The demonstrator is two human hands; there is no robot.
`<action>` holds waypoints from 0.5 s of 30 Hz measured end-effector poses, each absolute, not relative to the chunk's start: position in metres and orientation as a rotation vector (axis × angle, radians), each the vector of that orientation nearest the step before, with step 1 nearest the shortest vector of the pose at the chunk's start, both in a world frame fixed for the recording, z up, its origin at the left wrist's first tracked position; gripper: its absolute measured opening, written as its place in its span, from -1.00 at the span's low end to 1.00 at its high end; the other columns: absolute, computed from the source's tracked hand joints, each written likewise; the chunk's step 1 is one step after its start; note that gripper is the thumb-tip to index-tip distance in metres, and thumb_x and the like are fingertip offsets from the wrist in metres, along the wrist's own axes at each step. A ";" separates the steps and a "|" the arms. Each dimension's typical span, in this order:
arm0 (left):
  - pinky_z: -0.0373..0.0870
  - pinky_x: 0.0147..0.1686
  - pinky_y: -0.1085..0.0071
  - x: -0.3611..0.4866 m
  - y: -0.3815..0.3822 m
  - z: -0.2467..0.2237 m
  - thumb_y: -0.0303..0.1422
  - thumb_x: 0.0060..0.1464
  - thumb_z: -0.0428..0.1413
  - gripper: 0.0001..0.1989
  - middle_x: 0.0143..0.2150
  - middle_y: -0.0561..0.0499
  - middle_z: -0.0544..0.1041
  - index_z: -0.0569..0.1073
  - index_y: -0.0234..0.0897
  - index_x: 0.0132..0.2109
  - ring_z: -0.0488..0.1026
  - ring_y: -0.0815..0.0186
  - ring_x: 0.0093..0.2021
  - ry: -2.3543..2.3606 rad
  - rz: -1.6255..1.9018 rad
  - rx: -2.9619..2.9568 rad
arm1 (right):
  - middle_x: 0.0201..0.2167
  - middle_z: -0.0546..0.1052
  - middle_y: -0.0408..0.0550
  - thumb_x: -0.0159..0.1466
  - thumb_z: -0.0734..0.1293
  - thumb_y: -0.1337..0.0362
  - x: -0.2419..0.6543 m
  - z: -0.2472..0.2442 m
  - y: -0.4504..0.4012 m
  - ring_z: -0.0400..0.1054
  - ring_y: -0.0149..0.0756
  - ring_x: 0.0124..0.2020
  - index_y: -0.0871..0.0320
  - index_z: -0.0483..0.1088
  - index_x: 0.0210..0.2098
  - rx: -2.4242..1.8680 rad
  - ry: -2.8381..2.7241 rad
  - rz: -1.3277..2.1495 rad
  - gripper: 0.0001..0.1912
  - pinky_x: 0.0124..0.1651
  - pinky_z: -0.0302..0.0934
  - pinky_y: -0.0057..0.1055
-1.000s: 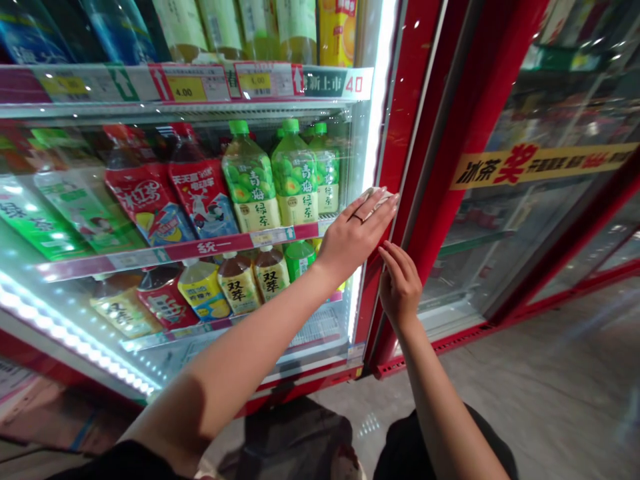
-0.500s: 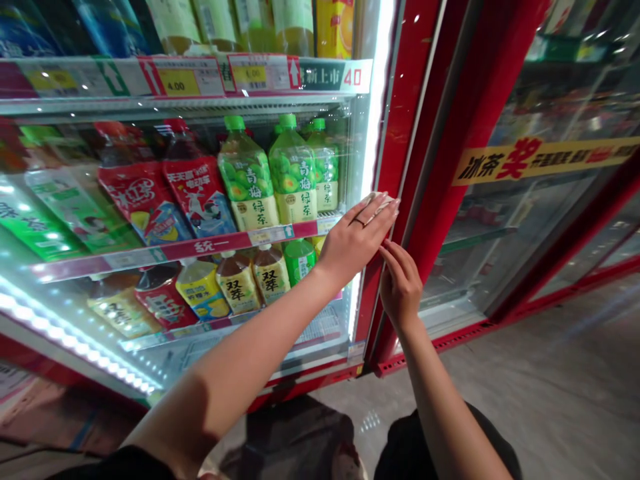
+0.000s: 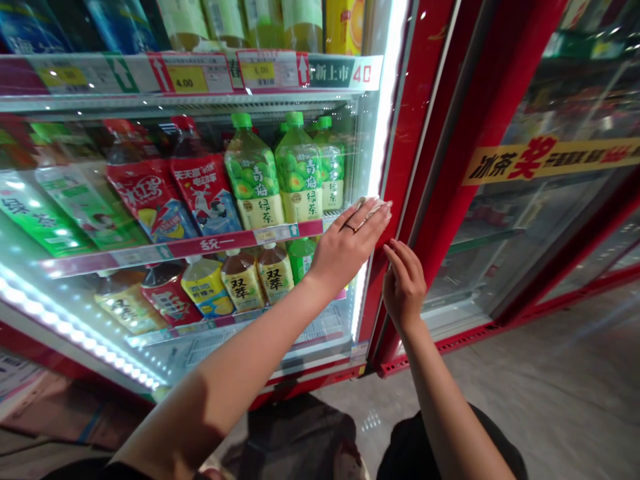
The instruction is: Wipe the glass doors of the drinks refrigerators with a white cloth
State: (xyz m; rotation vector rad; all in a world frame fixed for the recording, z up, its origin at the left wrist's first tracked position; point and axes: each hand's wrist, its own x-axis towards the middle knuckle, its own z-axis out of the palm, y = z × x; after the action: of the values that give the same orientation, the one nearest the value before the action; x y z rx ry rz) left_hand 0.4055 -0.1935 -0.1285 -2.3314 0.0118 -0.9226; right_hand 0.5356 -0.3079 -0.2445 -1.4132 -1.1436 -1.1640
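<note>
My left hand (image 3: 350, 239), with a ring on one finger, lies over a folded white cloth (image 3: 370, 205) at the right edge of the lit cooler's glass door. Its fingers are pressed together and cover most of the cloth. Just below and to the right, the bent fingers of my right hand (image 3: 405, 283) rest close together at the edge of the red door frame (image 3: 373, 293). Its thumb is hidden. Behind the glass, green-capped bottles (image 3: 300, 175) stand on the middle shelf, left of my left hand.
Red-labelled bottles (image 3: 207, 183) lean on the same shelf, with smaller bottles (image 3: 243, 280) below. A second red-framed cooler (image 3: 465, 113) with a yellow sticker strip (image 3: 555, 160) stands at the right. Grey floor (image 3: 530, 367) shows at lower right.
The view has shifted slightly, so the cooler sits a little further right. My left hand has slid a little left over the door with the cloth. My right hand stays near the frame's edge.
</note>
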 end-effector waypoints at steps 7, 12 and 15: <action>0.19 0.58 0.12 0.407 -0.198 -0.134 -0.57 0.38 -0.12 -0.35 0.62 -0.07 0.19 0.17 -0.38 0.57 0.08 0.16 0.62 0.018 -0.868 -2.302 | 0.32 0.54 0.14 0.44 0.13 0.54 0.529 -0.243 -0.301 0.39 -0.06 0.41 0.02 0.28 0.49 -1.366 -1.235 -1.209 -0.31 0.36 0.46 0.08; 0.19 0.58 0.17 0.384 -0.186 -0.142 -0.56 0.38 -0.04 -0.34 0.61 -0.08 0.20 0.16 -0.39 0.57 0.14 0.16 0.61 0.042 -0.930 -2.261 | 0.34 0.53 0.09 0.43 0.13 0.54 0.524 -0.245 -0.300 0.39 -0.06 0.41 -0.03 0.26 0.50 -1.417 -1.253 -1.183 -0.28 0.38 0.45 0.08; 0.15 0.60 0.14 0.385 -0.187 -0.130 -0.58 0.37 -0.06 -0.32 0.62 -0.08 0.18 0.13 -0.38 0.58 0.09 0.14 0.62 -0.033 -0.964 -2.272 | 0.37 0.51 0.09 0.42 0.13 0.55 0.521 -0.244 -0.299 0.38 -0.04 0.43 -0.04 0.22 0.52 -1.409 -1.269 -1.180 -0.25 0.40 0.43 0.09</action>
State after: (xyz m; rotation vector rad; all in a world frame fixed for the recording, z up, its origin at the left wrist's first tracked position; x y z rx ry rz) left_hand 0.3846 -0.1871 -0.1303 -2.2721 -0.0329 -0.9642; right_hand 0.5206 -0.2988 -0.2444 -1.4086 -1.2694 -1.1802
